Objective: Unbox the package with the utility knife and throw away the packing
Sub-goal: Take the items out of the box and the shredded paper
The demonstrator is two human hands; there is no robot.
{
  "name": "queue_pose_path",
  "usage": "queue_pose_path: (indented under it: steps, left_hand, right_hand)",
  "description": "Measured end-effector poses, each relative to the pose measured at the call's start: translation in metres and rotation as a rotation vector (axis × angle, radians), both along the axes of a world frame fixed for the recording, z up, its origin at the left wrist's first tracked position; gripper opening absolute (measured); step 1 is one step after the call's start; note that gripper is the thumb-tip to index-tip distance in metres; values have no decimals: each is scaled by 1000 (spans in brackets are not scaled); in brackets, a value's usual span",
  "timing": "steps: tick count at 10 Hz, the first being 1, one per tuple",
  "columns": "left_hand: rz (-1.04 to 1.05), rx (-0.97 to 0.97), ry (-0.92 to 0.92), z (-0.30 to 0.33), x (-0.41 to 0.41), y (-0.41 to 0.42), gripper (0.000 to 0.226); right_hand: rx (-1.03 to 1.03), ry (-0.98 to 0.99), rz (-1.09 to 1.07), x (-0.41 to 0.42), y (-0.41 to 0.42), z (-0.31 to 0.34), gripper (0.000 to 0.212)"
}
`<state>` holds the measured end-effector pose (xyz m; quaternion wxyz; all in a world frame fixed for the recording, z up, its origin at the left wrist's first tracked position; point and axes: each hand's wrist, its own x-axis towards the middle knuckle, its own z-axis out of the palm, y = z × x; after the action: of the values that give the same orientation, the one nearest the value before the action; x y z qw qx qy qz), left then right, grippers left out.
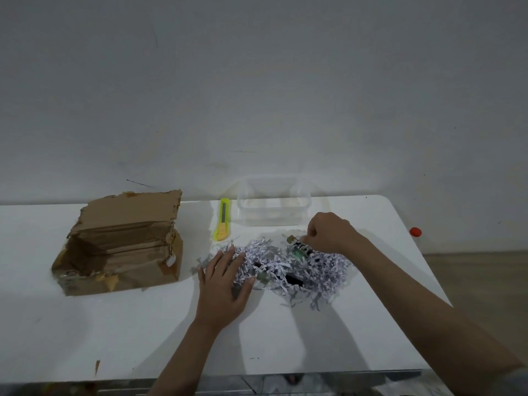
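Note:
An opened, torn cardboard box (120,247) lies on the left of the white table (85,324). A yellow-green utility knife (222,220) rests beside it, toward the back. A heap of shredded paper packing (314,270) is spread in the middle, with small dark and green items (298,248) half buried in it. My left hand (225,284) lies flat with straight fingers on the heap's left edge. My right hand (328,231) has curled fingers that pinch at a small green-and-dark item at the heap's back edge.
A clear plastic container (273,204) stands at the back of the table, behind the heap. A small red object (415,232) sits past the table's right edge. A scrap of cardboard (97,367) lies near the front edge. A plain wall rises behind.

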<state>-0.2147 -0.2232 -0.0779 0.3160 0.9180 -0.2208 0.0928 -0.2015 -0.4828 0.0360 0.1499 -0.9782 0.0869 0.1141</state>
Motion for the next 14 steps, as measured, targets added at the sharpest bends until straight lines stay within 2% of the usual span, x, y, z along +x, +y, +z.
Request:
queue_pose_path:
  steps: [1, 2, 3, 4, 5, 7, 8, 9, 10, 11, 12, 13, 14]
  left_hand:
    - [7, 2, 4, 1, -1, 0, 58]
    - [13, 3, 6, 2, -1, 0, 58]
    - [17, 15, 9, 3, -1, 0, 58]
    - [22, 9, 23, 4, -1, 0, 59]
    - [25, -2, 24, 4, -1, 0, 58]
    - [22, 1, 26, 4, -1, 1, 58]
    - [24, -1, 30, 4, -2, 1, 58]
    - [27, 3, 32, 4, -2, 1, 58]
    - [26, 8, 25, 4, -2, 0, 58]
    - [24, 11, 21, 3, -2, 0, 59]
    - [24, 11, 23, 2, -1, 1, 58]
    - [28, 11, 21, 2, -1, 1, 58]
    - [34, 15, 19, 2, -1, 1, 58]
  right_hand:
    - [-256, -73, 42, -3, 8, -3, 11]
    - [-122, -173, 101, -1, 15, -8, 25]
    - [93, -264, 122, 7, 21, -12, 16]
    - [111, -172, 109, 12, 21, -19, 27]
    - [117, -114, 89, 13, 15, -25, 29]
    - [343, -178, -16, 9, 0, -30, 9]
    - [296, -226, -31, 5, -9, -25, 15]
    - [212, -252, -23, 2, -20, -20, 12]
    - [74, -203, -38, 2, -29, -19, 10]
    - [-112, -166, -61, 1, -28, -19, 18]
    - [-128, -299, -84, 1, -23, -22, 25]
    - [172, -446, -26, 2, -10, -24, 20]
    - [355, -315, 45, 4, 0, -28, 12]
